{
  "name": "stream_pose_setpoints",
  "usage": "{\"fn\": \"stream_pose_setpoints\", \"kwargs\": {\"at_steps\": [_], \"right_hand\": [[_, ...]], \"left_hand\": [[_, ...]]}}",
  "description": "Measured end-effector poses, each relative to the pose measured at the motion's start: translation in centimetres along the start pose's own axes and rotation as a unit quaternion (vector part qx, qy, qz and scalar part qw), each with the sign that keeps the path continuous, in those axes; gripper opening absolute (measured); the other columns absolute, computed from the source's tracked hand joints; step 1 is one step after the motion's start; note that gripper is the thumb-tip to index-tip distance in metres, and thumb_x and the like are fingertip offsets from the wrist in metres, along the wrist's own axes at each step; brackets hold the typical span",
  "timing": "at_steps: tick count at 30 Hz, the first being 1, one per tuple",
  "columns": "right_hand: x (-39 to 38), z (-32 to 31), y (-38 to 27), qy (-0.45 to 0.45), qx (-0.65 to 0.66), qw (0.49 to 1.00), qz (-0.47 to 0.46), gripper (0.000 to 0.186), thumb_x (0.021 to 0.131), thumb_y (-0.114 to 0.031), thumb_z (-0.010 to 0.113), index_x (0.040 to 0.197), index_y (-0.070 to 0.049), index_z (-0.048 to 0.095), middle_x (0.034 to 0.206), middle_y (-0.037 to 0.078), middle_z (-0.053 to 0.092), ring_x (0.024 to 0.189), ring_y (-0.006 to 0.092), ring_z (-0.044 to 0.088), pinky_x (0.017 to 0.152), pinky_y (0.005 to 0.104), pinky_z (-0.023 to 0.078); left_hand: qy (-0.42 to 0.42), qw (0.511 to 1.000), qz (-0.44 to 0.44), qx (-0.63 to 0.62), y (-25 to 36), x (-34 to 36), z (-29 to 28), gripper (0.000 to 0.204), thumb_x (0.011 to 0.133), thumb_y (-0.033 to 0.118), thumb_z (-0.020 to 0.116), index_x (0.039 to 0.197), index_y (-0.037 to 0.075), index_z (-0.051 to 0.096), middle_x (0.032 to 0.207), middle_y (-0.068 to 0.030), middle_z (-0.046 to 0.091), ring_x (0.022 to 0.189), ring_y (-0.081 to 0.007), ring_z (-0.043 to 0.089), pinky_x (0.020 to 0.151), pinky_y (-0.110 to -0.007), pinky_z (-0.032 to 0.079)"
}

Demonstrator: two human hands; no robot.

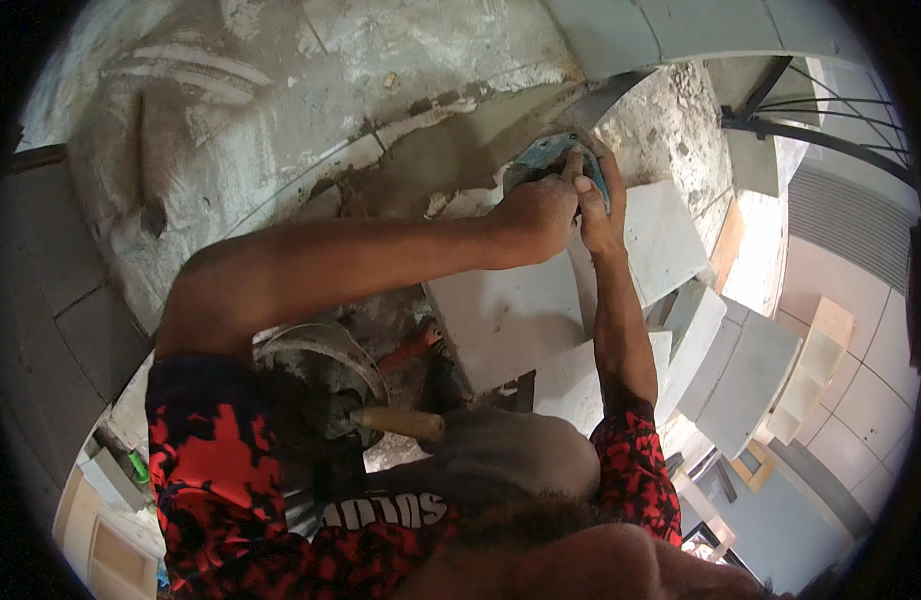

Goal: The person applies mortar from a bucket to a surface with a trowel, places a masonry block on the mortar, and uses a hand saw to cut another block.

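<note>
The teal thing (537,157) looks matt, the wooden handle (404,424) smooth.

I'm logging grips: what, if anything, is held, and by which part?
A blue-green object, its exact kind unclear: the right hand grips its right edge; the left hand is at its near side, its grip hidden.

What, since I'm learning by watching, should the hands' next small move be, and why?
Probably steady the blue-green object with the right hand and draw the left hand back slightly: the right hand is curved around one side, while the left crowds in and hides the near part from view.
</note>
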State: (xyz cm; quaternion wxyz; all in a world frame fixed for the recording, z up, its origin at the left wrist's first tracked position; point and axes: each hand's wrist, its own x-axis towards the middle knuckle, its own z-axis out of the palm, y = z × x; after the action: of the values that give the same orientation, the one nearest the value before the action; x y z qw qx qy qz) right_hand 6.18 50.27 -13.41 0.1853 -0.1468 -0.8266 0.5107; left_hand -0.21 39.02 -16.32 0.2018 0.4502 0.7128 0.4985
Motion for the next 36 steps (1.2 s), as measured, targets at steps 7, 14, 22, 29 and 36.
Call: {"fn": "stream_pose_setpoints", "kwargs": {"at_steps": [7, 14, 22, 29, 36], "right_hand": [[4.5, 0.0, 1.8, 0.022, -0.012, 0.992, 0.120, 0.057, 0.085, -0.040, 0.061, 0.124, 0.001, 0.052, 0.110, 0.015, 0.061, 0.099, 0.0225, 0.057, 0.088, 0.0345, 0.044], [4.9, 0.6, 2.3, 0.007, -0.058, 0.998, 0.022, 0.051, 0.088, -0.035, 0.061, 0.122, 0.002, 0.052, 0.099, 0.013, 0.064, 0.090, 0.0204, 0.059, 0.080, 0.0320, 0.047], [2.7, -0.2, 1.9, 0.010, -0.040, 0.999, -0.006, 0.053, 0.087, -0.036, 0.061, 0.121, 0.004, 0.054, 0.105, 0.016, 0.063, 0.096, 0.0227, 0.059, 0.087, 0.0334, 0.046], [2.1, -0.1, 1.5, -0.002, -0.054, 0.998, -0.033, 0.055, 0.087, -0.042, 0.062, 0.120, 0.002, 0.054, 0.095, 0.012, 0.064, 0.083, 0.0176, 0.058, 0.074, 0.0299, 0.047], [3.2, 1.1, 1.3, 0.008, -0.088, 0.994, 0.069, 0.049, 0.087, -0.036, 0.059, 0.120, 0.001, 0.054, 0.100, 0.016, 0.061, 0.093, 0.0201, 0.057, 0.086, 0.0337, 0.044]], "left_hand": [[-0.073, 0.991, -0.103, -0.034, -1.5, 4.6, -2.0, 0.044, 0.081, 0.009, 0.053, 0.120, -0.008, 0.048, 0.096, -0.0270, 0.064, 0.096, -0.0417, 0.062, 0.082, -0.047, 0.050], [-0.104, 0.990, -0.097, -0.014, -2.3, 4.7, -2.5, 0.071, 0.082, 0.010, 0.052, 0.141, -0.010, 0.019, 0.096, -0.0285, 0.064, 0.094, -0.0410, 0.062, 0.082, -0.046, 0.049], [-0.041, 0.998, -0.030, -0.023, -2.6, 3.9, -0.2, 0.067, 0.082, 0.007, 0.049, 0.141, -0.009, 0.023, 0.097, -0.0265, 0.064, 0.093, -0.0405, 0.063, 0.081, -0.047, 0.049], [-0.072, 0.997, -0.022, -0.019, -1.5, 2.6, -1.4, 0.067, 0.081, 0.008, 0.053, 0.133, -0.017, 0.020, 0.095, -0.0306, 0.063, 0.094, -0.0410, 0.063, 0.081, -0.046, 0.050], [-0.129, 0.989, -0.077, 0.003, -1.3, 3.0, -3.6, 0.050, 0.080, 0.011, 0.058, 0.121, -0.012, 0.042, 0.090, -0.0286, 0.064, 0.089, -0.0415, 0.063, 0.079, -0.047, 0.050]]}}
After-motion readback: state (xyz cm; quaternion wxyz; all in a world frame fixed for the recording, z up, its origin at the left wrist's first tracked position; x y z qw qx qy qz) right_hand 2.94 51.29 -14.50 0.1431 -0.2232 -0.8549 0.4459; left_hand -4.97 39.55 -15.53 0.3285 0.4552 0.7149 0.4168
